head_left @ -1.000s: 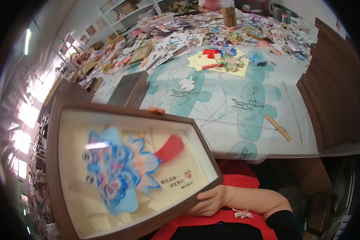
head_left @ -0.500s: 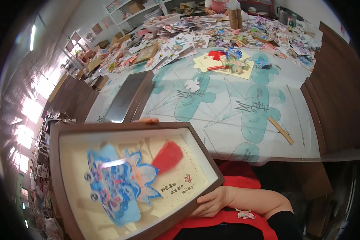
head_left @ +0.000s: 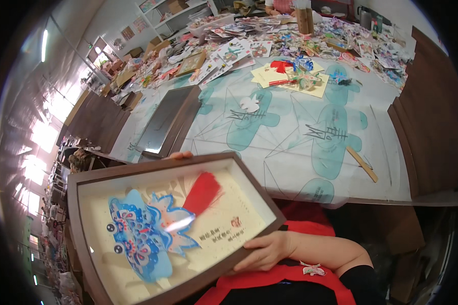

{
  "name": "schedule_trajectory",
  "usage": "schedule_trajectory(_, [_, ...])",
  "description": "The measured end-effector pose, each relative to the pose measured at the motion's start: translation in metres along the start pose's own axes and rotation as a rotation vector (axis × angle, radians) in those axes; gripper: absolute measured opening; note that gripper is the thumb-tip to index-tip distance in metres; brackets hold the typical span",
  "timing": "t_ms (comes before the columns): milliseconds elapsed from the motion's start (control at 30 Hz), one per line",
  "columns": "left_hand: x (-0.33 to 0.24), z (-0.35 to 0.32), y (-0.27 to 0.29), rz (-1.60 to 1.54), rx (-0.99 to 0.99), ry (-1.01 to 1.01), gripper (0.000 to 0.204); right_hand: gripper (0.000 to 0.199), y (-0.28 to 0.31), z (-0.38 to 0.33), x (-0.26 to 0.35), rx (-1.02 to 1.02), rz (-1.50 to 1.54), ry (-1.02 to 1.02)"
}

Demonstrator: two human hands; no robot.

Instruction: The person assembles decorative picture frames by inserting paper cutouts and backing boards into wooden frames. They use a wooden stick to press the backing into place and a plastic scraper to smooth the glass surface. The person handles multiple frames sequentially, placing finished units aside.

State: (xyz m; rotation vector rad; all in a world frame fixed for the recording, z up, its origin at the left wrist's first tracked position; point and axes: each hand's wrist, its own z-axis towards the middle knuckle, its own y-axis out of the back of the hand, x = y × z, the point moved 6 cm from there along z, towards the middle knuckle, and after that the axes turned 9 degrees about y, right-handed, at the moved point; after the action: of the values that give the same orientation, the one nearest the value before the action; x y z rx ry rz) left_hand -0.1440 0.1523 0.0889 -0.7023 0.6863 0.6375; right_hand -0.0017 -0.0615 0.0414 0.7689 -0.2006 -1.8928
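The right hand [head_left: 263, 250] is partly closed on the near right edge of the wooden frame [head_left: 122, 171], its fingers bent against the dark brown wood. The left hand [head_left: 180, 155] shows only as fingers bent over the far edge of the wooden frame, holding it there; the rest is hidden behind the frame. The two hands hold the wooden frame tilted, its glazed front facing up toward the wearer. Within it, a blue fish-like figure [head_left: 142, 234] with round eyes lies on cream backing [head_left: 229, 207], a red tassel [head_left: 202, 193] to its right and rows of dark writing nearer the right hand.

Just right of the wooden frame is a red apron [head_left: 310, 229] with a small ornament [head_left: 313, 270]. Beyond the frame stretches the bench [head_left: 376, 200], covered by a pale sheet [head_left: 290, 152] with teal shapes. Just past the frame's far edge lies a glossy dark box [head_left: 168, 122]; farther beyond is a white cutout [head_left: 249, 104]. To the frame's right lies a wooden strip [head_left: 361, 164], with stacked brown boards [head_left: 432, 127] farther out. Well beyond the frame are yellow cards [head_left: 318, 87] bearing bright pieces, then a colourful heap and another person [head_left: 282, 6].
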Motion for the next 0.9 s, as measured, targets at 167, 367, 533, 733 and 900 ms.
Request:
schedule_trajectory(167, [0.018,0.004,-0.010,-0.007,-0.011,0.028,0.048,0.027,0.017,0.017,-0.047,-0.118,-0.148,-0.193])
schedule_trajectory(367, [0.013,-0.002,-0.003,-0.094,0.122,0.145,0.048,0.029,0.012,-0.009,0.000,-0.164,-0.044,-0.163])
schedule_trajectory(533, [0.009,-0.006,0.002,-0.218,0.335,0.334,0.048,0.029,0.006,0.006,-0.005,-0.027,0.042,-0.127])
schedule_trajectory(733, [0.015,-0.010,0.009,-0.321,0.202,0.331,0.047,0.027,0.011,0.005,-0.018,-0.116,0.040,-0.265])
schedule_trajectory(900, [0.050,-0.013,-0.011,-0.078,-0.344,0.215,0.048,0.028,0.021,-0.007,-0.029,-0.141,-0.088,-0.362])
